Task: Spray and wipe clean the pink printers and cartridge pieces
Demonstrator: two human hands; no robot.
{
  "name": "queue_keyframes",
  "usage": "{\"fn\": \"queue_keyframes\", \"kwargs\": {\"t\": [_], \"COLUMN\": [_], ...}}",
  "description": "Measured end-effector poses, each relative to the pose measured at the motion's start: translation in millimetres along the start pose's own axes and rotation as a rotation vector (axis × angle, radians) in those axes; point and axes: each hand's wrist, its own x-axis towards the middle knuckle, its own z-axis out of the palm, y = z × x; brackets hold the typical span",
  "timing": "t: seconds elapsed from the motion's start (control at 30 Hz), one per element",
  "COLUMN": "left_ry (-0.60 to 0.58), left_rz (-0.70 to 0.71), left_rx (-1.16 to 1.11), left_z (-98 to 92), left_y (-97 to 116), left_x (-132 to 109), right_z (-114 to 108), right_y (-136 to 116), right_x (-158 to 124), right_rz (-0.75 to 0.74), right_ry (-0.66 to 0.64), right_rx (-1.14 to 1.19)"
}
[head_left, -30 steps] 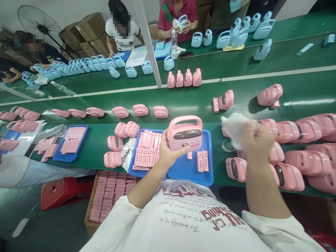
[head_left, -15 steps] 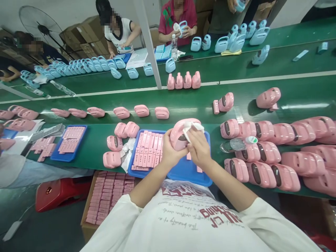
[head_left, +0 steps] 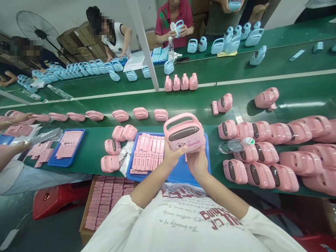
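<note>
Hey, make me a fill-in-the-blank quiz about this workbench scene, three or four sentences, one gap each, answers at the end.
The left hand and the right hand together hold one ____ device.
The tray beneath it is coloured ____.
The clear bottle among the units lies on its ____.
The conveyor belt surface is ____.
Missing words: pink; blue; side; green.

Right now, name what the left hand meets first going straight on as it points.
The pink handled device, which the left hand grips; beyond it probably the green belt, depth unclear.
</note>
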Motion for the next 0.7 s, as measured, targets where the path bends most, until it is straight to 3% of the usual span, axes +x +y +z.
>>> {"fn": "queue_keyframes", "kwargs": {"t": [0.2, 0.33, 0.53, 0.7], "left_ry": [-0.066, -0.074, -0.067, -0.159], "left_rz": [0.013, 0.025, -0.020, -0.166], "left_rx": [0.057, 0.167, 0.154, -0.023], "left_z": [-1.9, -8.2, -13.8, -22.3], "left_y": [-9.2, -15.3, -20.0, -21.8], "left_x": [8.2, 13.2, 28.1, 46.3], "right_z": [13.8, 5.9, -25.4, -61.8], "right_y": [-24.4, -32.4, -20.9, -19.0], "right_x": [-0.6, 4.1, 13.5, 47.5], "right_rz": [0.366, 0.444, 0.377, 0.128], "right_ry": [-0.055, -0.057, 0.112, 0.296], "right_rx": [0.307, 0.337, 0.171, -0.109]}}
